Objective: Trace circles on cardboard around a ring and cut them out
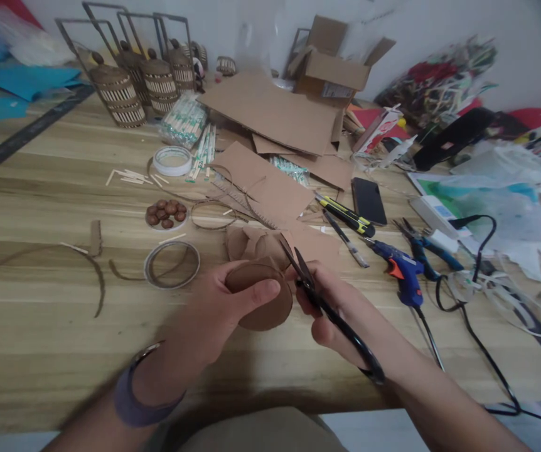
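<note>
Round brown cardboard pieces (265, 314) are held in my left hand (223, 307), with the thumb lying across the top face. My right hand (336, 301) is wrapped round black-handled scissors (346, 329). The scissor blades are slightly parted and point up and left, just beside the right edge of the cardboard. Behind my hands lie cut cardboard scraps (246, 242). A tape ring (172, 265) lies left of the cardboard, and a dish of brown balls (166, 214) sits beyond it.
A blue glue gun (405, 273), pliers (428, 251), a yellow-black cutter (346, 215), a pen (346, 240) and a phone (369, 201) lie to the right. Cardboard sheets (270, 113) and an open box (331, 75) are behind. Several small lanterns (120, 94) stand back left.
</note>
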Motion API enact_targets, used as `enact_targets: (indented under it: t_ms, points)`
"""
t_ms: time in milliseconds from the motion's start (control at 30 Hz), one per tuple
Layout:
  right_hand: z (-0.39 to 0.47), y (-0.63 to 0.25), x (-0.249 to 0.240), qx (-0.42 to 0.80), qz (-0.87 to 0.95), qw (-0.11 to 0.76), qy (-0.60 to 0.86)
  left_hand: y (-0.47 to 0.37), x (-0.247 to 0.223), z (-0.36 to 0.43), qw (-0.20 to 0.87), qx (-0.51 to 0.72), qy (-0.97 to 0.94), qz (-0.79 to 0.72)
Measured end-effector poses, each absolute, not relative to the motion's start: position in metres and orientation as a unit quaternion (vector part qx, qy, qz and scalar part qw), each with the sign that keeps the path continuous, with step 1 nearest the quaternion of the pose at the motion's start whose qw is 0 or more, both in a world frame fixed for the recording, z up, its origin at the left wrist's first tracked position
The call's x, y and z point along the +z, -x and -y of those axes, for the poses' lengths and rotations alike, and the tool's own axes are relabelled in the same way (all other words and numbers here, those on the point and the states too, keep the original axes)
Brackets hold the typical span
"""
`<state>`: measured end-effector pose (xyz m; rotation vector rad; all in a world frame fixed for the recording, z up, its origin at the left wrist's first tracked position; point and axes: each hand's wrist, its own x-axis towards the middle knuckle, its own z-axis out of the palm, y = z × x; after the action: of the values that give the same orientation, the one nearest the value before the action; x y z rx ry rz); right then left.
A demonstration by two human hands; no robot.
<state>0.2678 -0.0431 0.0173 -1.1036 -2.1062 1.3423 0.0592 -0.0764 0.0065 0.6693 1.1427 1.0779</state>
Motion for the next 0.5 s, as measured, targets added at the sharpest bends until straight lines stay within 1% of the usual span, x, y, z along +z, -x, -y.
enact_targets:
  t_ms: [100,267,500]
  points:
    - [0.041,-0.266,0.013,0.472,0.763,0.188,0.4,-0.06,0.0,0.076,0.644,0.485,-0.302,-0.509]
    - [0.038,-0.264,0.01,0.509,0.754,0.179,0.375,-0.06,-0.006,0.075,0.644,0.497,-0.28,-0.51]
    - [0.041,-0.263,0.006,0.498,0.76,0.164,0.383,-0.059,-0.002,0.076,0.624,0.466,-0.28,-0.561]
